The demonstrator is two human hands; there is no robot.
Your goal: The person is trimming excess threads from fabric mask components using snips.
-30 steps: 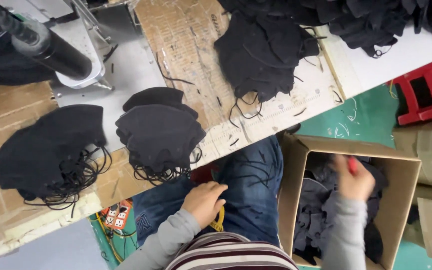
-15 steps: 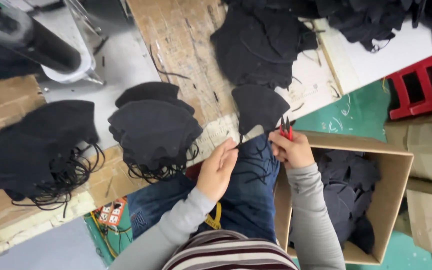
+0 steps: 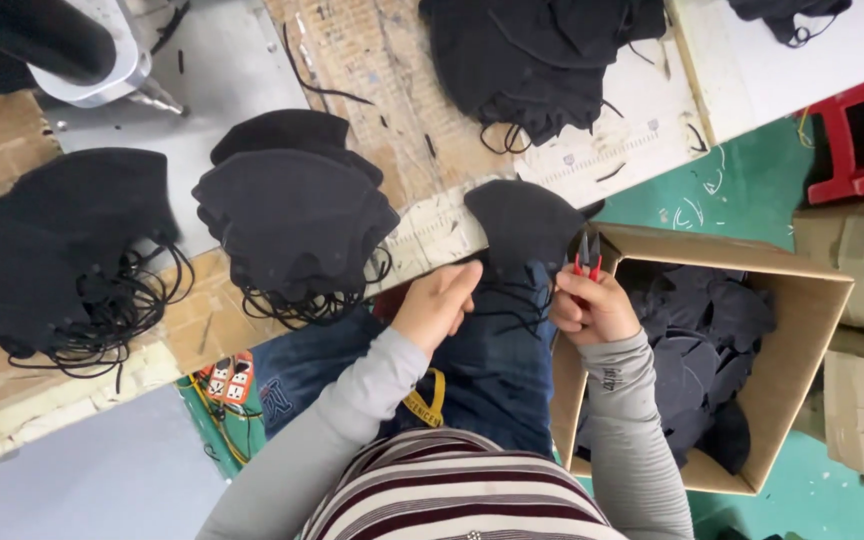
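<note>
A worn wooden surface (image 3: 372, 60) spans the top. Below it lies a green floor (image 3: 732, 190), with a red stool (image 3: 857, 135) standing beside the surface's right end.

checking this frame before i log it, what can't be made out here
Head view only:
- Snips in the right hand: the fingers cover the handles; blades too small to tell if open.
- Black mask: its cords blur against the jeans; whether the left hand pinches one is unclear.
- Cardboard box: its bottom is hidden by the black pieces inside.
- Machine: cut off by the top edge.
</note>
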